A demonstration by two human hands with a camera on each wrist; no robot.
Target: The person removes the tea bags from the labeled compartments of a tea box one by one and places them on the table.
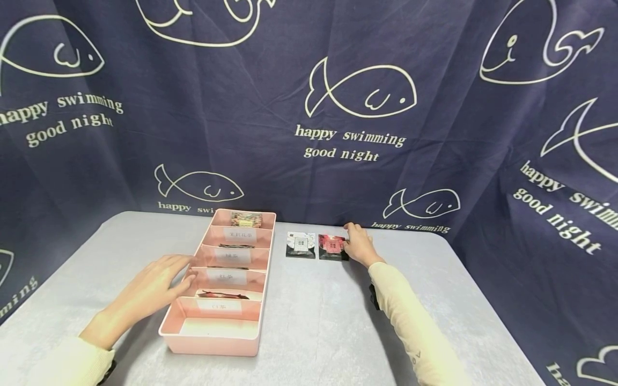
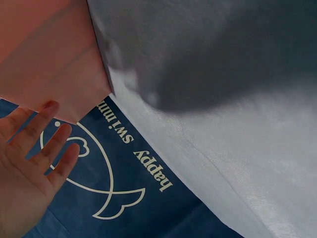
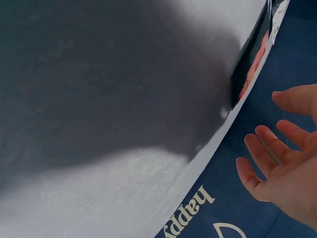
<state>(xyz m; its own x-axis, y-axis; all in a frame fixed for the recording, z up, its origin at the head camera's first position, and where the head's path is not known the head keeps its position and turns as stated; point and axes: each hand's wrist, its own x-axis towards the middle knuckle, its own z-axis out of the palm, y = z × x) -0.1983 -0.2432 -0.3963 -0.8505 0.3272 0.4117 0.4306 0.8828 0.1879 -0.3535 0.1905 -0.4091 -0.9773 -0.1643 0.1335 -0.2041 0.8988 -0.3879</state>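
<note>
From my head, I see the pale grey table [image 1: 328,316] before navy cloth [image 1: 270,155] printed with white fish and whales, which hangs at both sides too. My left hand [image 1: 151,284], loosely spread, is beside the pink box [image 1: 212,344]; well apart, my relaxed right hand [image 1: 361,246] is just beside the red packet [image 1: 333,244], right of the white packet [image 1: 301,245]. At my left wrist, the table's edge runs diagonally past the cloth. At my right wrist, shadow [image 3: 109,84] darkens the table.

You are in a curtained-off tabletop booth, as navy fish-print fabric [image 1: 270,177] surrounds your grey table [image 1: 318,321].
</note>
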